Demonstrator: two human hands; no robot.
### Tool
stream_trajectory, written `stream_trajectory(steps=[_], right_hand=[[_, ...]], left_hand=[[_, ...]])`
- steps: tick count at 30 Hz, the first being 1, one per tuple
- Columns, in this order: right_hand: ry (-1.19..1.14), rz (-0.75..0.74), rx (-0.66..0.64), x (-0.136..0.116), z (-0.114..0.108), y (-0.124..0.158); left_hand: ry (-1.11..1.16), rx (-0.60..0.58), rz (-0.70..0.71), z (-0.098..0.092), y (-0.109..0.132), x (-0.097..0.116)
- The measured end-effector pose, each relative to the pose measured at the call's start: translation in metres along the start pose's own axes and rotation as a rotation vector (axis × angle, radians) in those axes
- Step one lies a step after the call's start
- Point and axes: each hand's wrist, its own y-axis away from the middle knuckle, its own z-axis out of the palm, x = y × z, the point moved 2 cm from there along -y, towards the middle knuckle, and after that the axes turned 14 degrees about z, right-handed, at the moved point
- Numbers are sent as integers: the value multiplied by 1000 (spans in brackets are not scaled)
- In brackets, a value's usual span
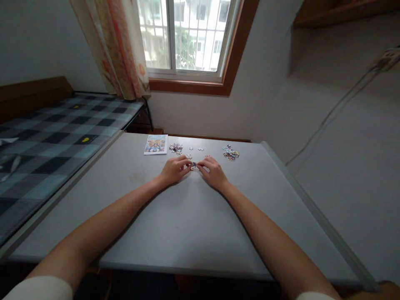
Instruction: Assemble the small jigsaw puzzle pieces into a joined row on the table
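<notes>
The left hand (pixel 175 169) and right hand (pixel 213 172) are pinching tiny jigsaw pieces (pixel 194 165) together, seemingly two. Pressing them flat on the grey table (pixel 187 225) should be helping the tabs seat.

On my feed I see a grey table (pixel 187 233) with a printed picture card (pixel 156 144) lying flat near its far edge. A bed (pixel 46 141) with a checked cover stands left; a floral curtain (pixel 118 50) hangs beside the window (pixel 187 33).
</notes>
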Motion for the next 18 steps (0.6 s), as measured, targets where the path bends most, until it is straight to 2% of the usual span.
stream_trajectory(steps=[18], right_hand=[[-6, -20, 4, -1, -1, -1]], left_hand=[[-1, 11, 5, -1, 0, 0]])
